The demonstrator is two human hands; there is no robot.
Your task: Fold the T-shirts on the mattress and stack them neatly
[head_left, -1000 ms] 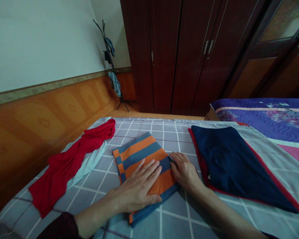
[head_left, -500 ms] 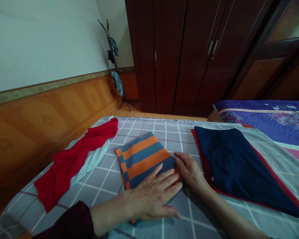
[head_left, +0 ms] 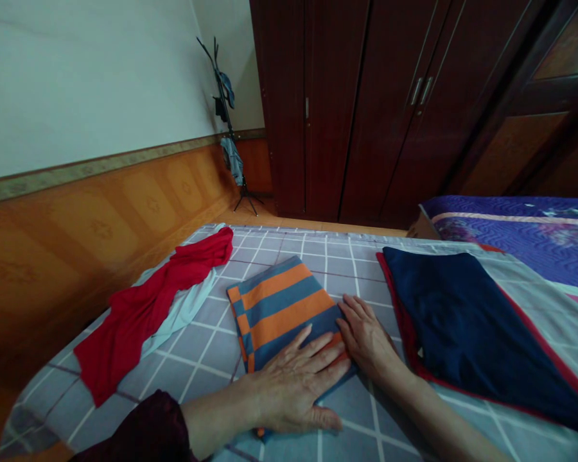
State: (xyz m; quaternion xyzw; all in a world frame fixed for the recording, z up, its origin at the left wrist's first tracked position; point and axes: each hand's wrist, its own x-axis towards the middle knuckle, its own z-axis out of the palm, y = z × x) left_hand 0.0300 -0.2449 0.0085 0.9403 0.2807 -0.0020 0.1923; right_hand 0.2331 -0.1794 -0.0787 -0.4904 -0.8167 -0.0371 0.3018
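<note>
A folded blue and orange striped cloth [head_left: 279, 308] lies on the grey checked bedspread [head_left: 212, 359]. Flat across its near part rests my left hand [head_left: 301, 385], fingers spread and thumb pointing right. At the cloth's right edge is my right hand [head_left: 368, 337], palm down with its fingers stretched out, the fingertips touching the fabric. Neither hand is closed round anything. The cloth's nearest corner is partly hidden under my left hand and wrist.
Red clothing [head_left: 149, 308] over a pale garment [head_left: 180, 311] lies at the left. Folded dark blue and red clothing [head_left: 467, 321] lies at the right. Beyond stand a coat rack [head_left: 228, 122], a dark wardrobe [head_left: 337, 115] and a purple-covered bed [head_left: 510, 231].
The view has shifted slightly, moving the scene a little to the right. My right hand lies a bit flatter at the cloth's edge; my left hand stays on the cloth.
</note>
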